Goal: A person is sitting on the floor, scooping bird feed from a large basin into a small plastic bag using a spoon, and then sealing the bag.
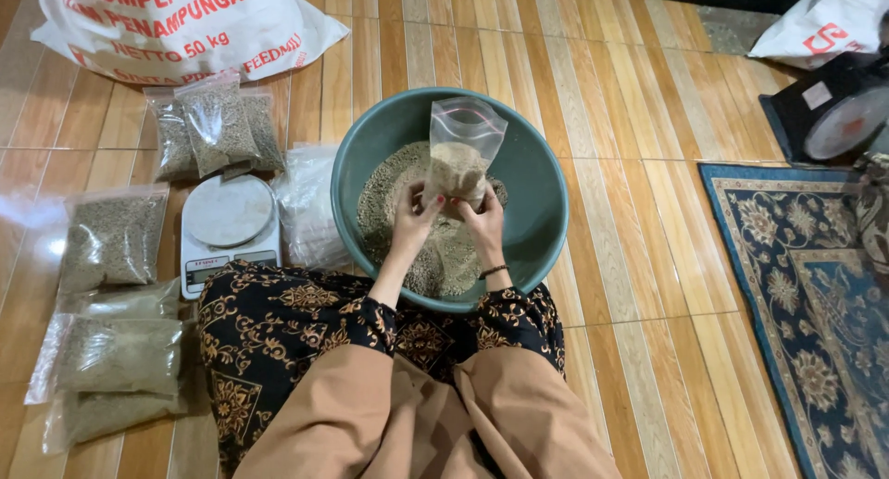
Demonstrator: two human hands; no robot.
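Two hands meet over a wide green plastic basin [546, 201]: the left hand [412, 222] and the right hand [483, 222] both grip the bottom of a small clear zip-top plastic bag [460, 155], held upright above the heap of pale grey-brown grain pellets [435, 257] that lies in the basin. The bag looks about half filled, its top standing open and unsealed. Beside the basin, to the person's left, a white digital kitchen scale [229, 224] sits with its platform bare. Filled clear bags of the same pellets [113, 241] lie in a column along the floor's left edge, and a further cluster of filled bags [215, 127] rests behind the scale, so a good batch appears packed already, while plenty of loose feed remains in the basin. A bundle of empty clear bags [306, 206] waits between scale and basin. Everything rests on a glossy wood-pattern tiled floor [611, 90]; a large white printed sack [176, 21] lies beyond, a blue patterned rug [806, 285] to the right.
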